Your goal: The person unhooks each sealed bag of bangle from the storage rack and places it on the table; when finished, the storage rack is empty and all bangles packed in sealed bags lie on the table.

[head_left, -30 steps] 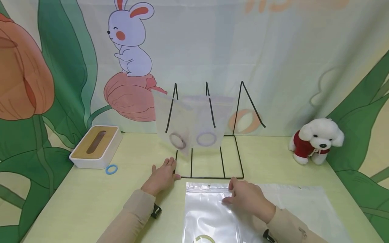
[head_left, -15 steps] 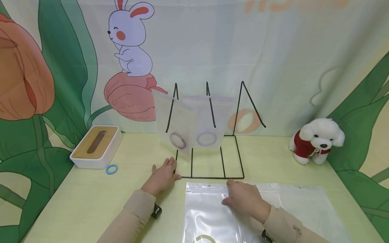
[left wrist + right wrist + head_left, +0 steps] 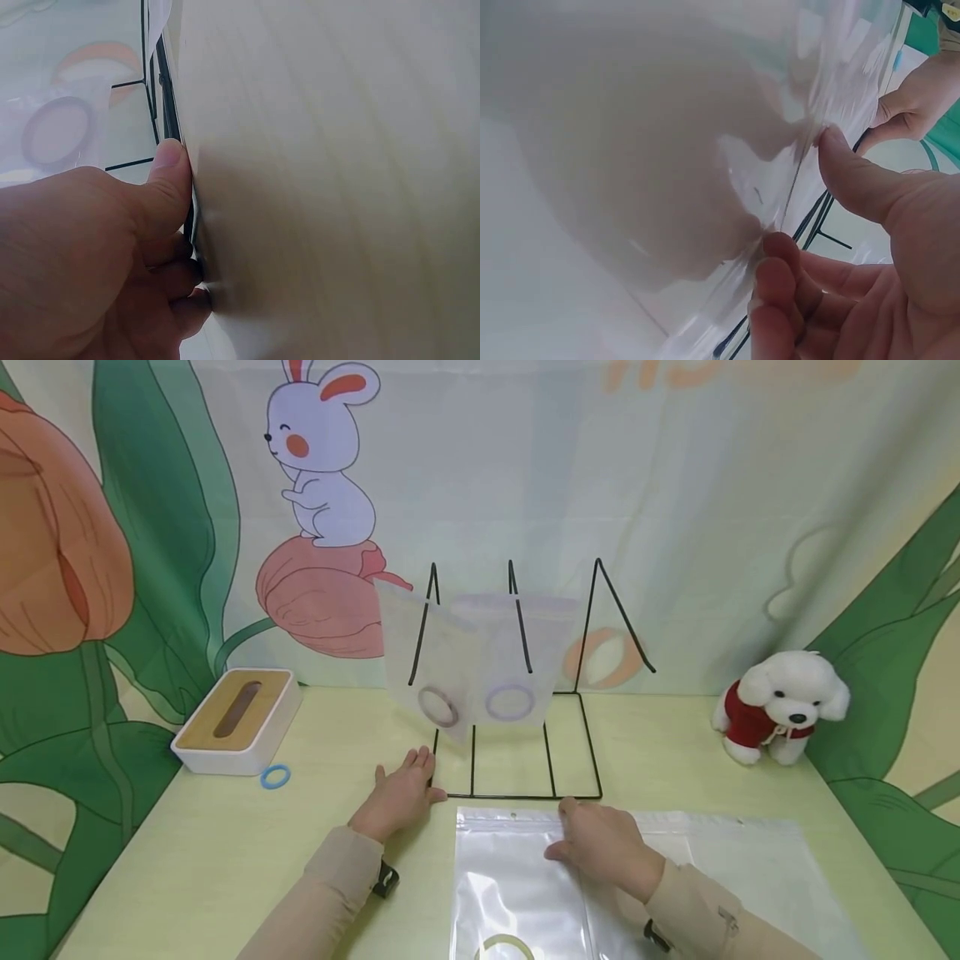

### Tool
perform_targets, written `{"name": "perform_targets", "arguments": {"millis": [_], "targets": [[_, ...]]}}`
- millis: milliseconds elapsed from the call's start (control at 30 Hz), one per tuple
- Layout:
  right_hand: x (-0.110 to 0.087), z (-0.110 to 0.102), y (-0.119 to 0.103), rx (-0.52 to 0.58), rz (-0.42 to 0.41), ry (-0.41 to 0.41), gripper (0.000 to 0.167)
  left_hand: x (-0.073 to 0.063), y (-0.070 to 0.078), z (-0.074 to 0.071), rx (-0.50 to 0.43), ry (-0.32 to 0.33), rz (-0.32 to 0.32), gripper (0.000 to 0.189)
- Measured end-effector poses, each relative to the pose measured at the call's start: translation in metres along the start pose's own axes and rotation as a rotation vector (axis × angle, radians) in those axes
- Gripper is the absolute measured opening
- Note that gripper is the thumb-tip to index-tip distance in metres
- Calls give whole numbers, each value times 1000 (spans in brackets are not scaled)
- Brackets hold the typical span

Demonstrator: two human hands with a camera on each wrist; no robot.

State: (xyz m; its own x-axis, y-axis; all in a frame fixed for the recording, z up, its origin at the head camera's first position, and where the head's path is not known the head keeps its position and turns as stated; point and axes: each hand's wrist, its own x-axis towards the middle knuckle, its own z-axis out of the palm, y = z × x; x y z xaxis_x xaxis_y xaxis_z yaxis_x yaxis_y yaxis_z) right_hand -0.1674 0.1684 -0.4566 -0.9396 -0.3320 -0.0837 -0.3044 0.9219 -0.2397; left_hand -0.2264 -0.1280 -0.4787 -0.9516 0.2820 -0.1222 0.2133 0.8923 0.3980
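Note:
My left hand [image 3: 397, 797] rests at the front left corner of a black wire rack [image 3: 517, 797], fingers along its side and thumb at the front wire. In the left wrist view the thumb [image 3: 171, 169] touches the black wire. My right hand [image 3: 611, 847] lies over the top right part of a clear zip bag [image 3: 498, 860], thumb and fingertips apart. The right wrist view shows these fingertips [image 3: 776, 274] on the shiny plastic. Inside the bag is a yellow-green ring [image 3: 506, 941]. Two bags hang on the rack, one with a brownish ring [image 3: 438, 707], one with a purple ring [image 3: 510, 702].
More clear bags [image 3: 750, 877] lie flat to the right, partly under my right forearm. A blue ring [image 3: 275, 777] lies beside a white tissue box [image 3: 236, 722] with a wooden lid. A plush dog [image 3: 780, 706] sits at the back right. The rack's rightmost hook [image 3: 625, 614] holds no bag.
My right hand has shifted slightly left over the bag's upper edge, its fingers drawn closer together. My left hand and the rack have stayed in place.

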Motion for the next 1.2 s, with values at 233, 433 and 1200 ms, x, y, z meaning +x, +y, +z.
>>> {"name": "perform_targets", "arguments": {"millis": [233,433,1200], "targets": [[11,-16,6,4,40,48,58,-1,0,-3,6,-5,-1,71],[27,-30,38,-21,15,127,71,0,1,-4,11,1,0,71],[49,-20,78,38,-26,-67,84,1,1,-2,-23,-19,-17,72]]}}
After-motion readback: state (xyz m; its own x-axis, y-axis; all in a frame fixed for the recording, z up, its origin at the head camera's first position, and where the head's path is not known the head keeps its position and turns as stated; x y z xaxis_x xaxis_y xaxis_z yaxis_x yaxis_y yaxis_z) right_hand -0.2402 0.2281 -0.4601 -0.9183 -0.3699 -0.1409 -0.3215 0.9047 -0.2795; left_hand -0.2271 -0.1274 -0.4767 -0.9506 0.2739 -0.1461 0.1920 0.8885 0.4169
